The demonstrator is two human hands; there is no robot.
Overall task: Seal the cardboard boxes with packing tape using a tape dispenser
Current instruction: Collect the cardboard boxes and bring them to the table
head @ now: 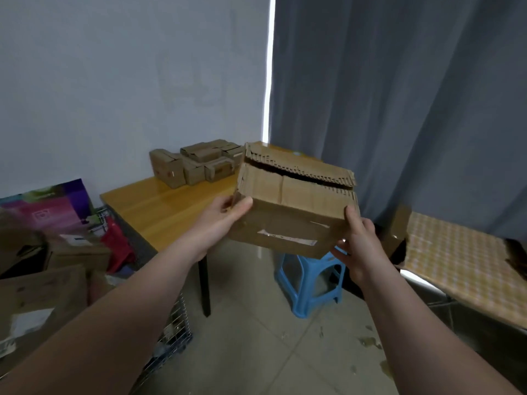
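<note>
I hold a worn cardboard box (293, 206) in the air above the floor, in front of the wooden table (159, 203). My left hand (225, 215) grips its left side and my right hand (356, 246) grips its right lower corner. Its top flaps lie ragged and slightly apart, untaped, and torn label remains show on its front face. Several small cardboard boxes (196, 163) are piled at the back of the table against the wall. No tape dispenser is in view.
A blue plastic stool (308, 283) stands on the floor under the box. At right is a table with a checked yellow cloth (456, 260). At left lie large cardboard boxes (42, 297), a red bag (117, 243) and a wire basket (171, 337). A grey curtain (399, 95) hangs behind.
</note>
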